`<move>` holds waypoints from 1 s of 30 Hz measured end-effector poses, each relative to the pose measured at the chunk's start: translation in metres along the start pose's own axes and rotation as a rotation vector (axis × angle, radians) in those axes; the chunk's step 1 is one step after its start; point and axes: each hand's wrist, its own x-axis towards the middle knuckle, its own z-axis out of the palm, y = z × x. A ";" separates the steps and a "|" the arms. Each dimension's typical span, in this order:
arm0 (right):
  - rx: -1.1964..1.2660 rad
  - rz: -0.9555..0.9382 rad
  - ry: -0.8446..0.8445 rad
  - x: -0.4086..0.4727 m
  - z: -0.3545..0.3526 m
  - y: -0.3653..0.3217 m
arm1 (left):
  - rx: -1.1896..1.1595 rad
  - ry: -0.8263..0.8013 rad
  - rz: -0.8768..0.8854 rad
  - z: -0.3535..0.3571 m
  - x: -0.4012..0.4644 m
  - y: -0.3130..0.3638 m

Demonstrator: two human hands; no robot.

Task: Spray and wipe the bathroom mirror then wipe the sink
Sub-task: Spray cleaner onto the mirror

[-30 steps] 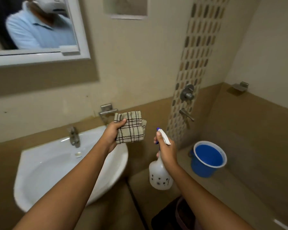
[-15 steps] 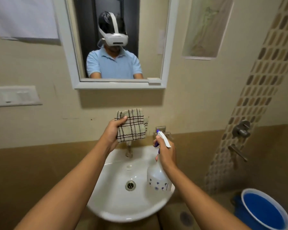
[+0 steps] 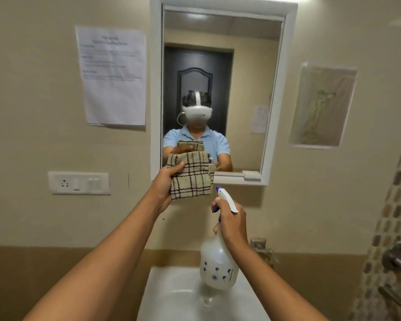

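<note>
Nearest the viewer, two bare forearms reach forward from the lower edge of the frame. The right hand (image 3: 230, 222) is clenched around the neck of a translucent spray bottle (image 3: 218, 266), fingers curled at the blue trigger; the white nozzle head points up and to the left. The bottle hangs upright above the back edge of the white sink (image 3: 171, 295), and its printed body partly hides the metal tap (image 3: 262, 250) behind it. The left hand (image 3: 166, 184) grasps a folded beige checked cloth (image 3: 191, 174) by its left edge, thumb on the front face, the other fingers hidden behind the fabric. The cloth is raised in front of the lower left corner of the mirror (image 3: 245, 72); whether it touches the glass cannot be told. The mirror, in a white frame, hangs on the beige wall above the sink and reflects a person in a light blue shirt and a white headset, with a dark door behind. A small white block (image 3: 251, 174) lies at the right end of the frame's bottom ledge. Left of the mirror, a printed paper notice (image 3: 114, 75) is fixed above a white switch plate (image 3: 79, 183). To the right hangs a sleeved drawing (image 3: 323, 106), and a mosaic tile strip (image 3: 389, 218) with metal shower fittings (image 3: 398, 258) runs down the right edge.
</note>
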 end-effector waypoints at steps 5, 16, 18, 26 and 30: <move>0.045 -0.094 -0.032 0.023 0.006 -0.043 | 0.040 0.037 0.070 0.014 0.016 0.033; -0.016 -0.306 -0.030 0.082 0.002 -0.109 | 0.090 0.075 0.160 0.062 0.057 0.084; -0.009 -0.298 -0.032 0.089 0.003 -0.113 | 0.095 0.076 0.165 0.067 0.063 0.088; 0.010 -0.314 -0.049 0.099 0.004 -0.124 | 0.112 0.083 0.189 0.074 0.077 0.091; 0.051 -0.245 -0.084 0.104 0.007 -0.121 | 0.112 0.087 0.204 0.072 0.080 0.094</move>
